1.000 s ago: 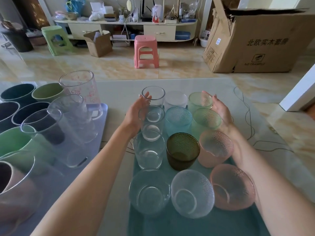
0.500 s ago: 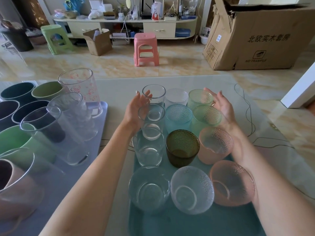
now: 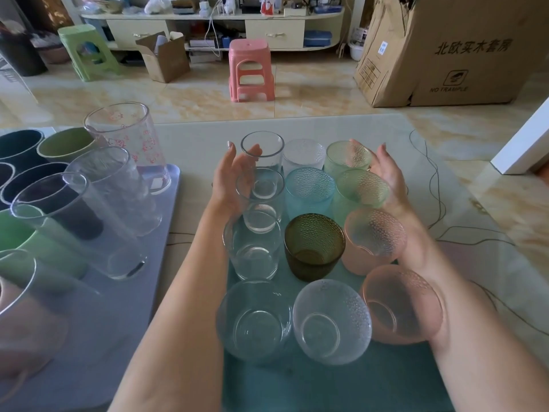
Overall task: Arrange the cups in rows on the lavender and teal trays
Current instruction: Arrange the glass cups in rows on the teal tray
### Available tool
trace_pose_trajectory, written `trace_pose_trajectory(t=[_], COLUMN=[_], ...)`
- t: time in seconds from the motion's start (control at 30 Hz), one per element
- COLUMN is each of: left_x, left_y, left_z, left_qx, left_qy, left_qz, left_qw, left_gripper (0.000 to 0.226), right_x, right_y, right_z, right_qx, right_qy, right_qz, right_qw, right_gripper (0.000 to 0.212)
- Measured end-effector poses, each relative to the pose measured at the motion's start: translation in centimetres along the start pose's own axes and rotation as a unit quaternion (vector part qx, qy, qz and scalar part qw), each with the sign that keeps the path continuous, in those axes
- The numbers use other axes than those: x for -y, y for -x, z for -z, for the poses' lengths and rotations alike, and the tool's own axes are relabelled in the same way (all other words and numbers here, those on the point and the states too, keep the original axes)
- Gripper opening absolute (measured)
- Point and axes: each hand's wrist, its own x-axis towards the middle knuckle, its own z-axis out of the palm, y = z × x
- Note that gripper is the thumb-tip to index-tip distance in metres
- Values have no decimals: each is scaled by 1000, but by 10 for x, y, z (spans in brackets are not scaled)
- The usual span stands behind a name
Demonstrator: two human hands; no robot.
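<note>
- Both hands have drawn slightly outward from the block of cups; the left hand (image 3: 234, 179) and right hand (image 3: 386, 176) now flank it, each grip spread and holding nothing.
- Between the two grips the cups stand in three rows on the teal tray (image 3: 386, 379) (the lavender tray (image 3: 98, 337), outside the left grip, carries taller ones).
- Risk, as I judge it: squeezing inward could knock the clear glass (image 3: 261, 150) beside the left fingers against its neighbours.
- A cable (image 3: 433, 185) trails on the bench outside the right grip.

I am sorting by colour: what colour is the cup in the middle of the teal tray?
Dark olive green glass with a dimpled texture, seen best in the head view.
</note>
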Motion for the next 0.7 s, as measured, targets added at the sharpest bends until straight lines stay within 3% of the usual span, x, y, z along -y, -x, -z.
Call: trace_pose_trajectory(t=[0.27,0.43,0.57,0.7], left_x=[-3,-3,-4,-2], left_y=[4,6,6,10], left_z=[-3,-4,-1,-2], left_qx=[9,10,11,26], left_qy=[17,21,8,-5], left_qz=[11,8,6,-4], left_qw=[1000,1000,1000,1000], left_gripper=[52,50,48,47], right_x=[-1,8,5,0], right_y=[8,9,12,16], right_z=[1,-1,3,5], right_qx=[-33,-33,-70,-46], right_qy=[49,21,62,88], right_qz=[-11,-5,18,20], right_qw=[998,999,995,995], right_gripper=[60,57,92,96])
